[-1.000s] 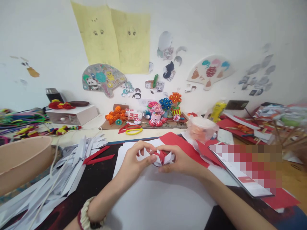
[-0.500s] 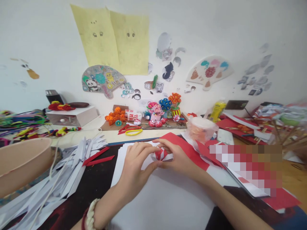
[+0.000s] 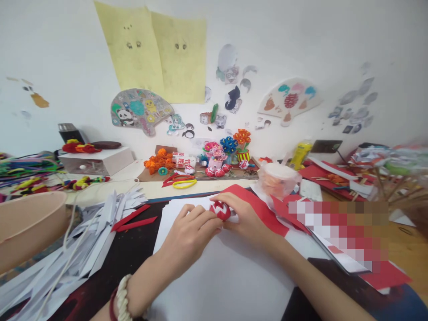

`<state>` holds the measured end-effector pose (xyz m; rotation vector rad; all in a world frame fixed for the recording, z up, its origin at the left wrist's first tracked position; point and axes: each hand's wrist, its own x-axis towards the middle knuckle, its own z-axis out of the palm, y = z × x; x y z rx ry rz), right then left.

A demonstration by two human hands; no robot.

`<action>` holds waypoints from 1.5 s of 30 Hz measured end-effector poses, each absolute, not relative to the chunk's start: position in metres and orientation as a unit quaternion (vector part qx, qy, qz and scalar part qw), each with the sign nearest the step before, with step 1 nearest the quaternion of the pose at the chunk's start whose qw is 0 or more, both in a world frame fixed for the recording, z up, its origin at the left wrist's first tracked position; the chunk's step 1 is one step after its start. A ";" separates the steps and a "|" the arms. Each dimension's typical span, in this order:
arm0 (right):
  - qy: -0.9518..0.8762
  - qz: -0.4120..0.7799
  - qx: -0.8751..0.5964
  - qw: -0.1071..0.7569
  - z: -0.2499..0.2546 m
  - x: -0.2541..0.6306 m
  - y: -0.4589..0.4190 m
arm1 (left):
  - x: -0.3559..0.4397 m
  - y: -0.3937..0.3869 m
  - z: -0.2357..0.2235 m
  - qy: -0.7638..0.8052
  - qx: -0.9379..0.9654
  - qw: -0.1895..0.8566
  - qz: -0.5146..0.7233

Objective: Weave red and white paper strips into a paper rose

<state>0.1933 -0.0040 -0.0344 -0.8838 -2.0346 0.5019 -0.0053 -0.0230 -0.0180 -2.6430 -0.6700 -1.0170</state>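
Note:
A small red-and-white folded paper ball (image 3: 220, 210), with a zigzag pattern, is held up over a stack of white paper (image 3: 220, 276). My right hand (image 3: 247, 218) grips it from the right, with the index finger over its top and the thumb below. My left hand (image 3: 192, 232) is closed at its lower left side, fingers curled in and fingertips partly hidden. A short white paper end shows by the ball, next to my right fingers. Red paper (image 3: 256, 207) lies just behind my right hand.
White paper strips (image 3: 96, 240) and red strips (image 3: 137, 218) lie on the left beside a beige basin (image 3: 30, 227). A plastic cup (image 3: 279, 178) stands behind the red paper. Along the wall are paper flowers (image 3: 229, 147) and similar red-and-white balls (image 3: 214, 171).
The paper ball has turned, so its zigzag side now faces me. My left fingers have curled in closer and lower against it. The whole view has shifted slightly.

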 end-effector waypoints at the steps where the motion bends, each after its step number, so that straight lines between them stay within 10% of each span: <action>1: -0.818 0.198 -0.351 0.411 -0.035 0.194 -0.004 | -0.006 -0.023 -0.019 -0.223 -0.910 0.118 -0.329; 21: -0.870 -0.157 -0.294 0.364 -0.039 0.192 -0.003 | -0.005 -0.025 -0.021 -0.267 -0.901 0.195 -0.282; 45: -0.866 -0.112 -0.290 0.393 -0.048 0.189 -0.004 | 0.001 -0.025 -0.027 -0.316 -0.876 0.242 -0.273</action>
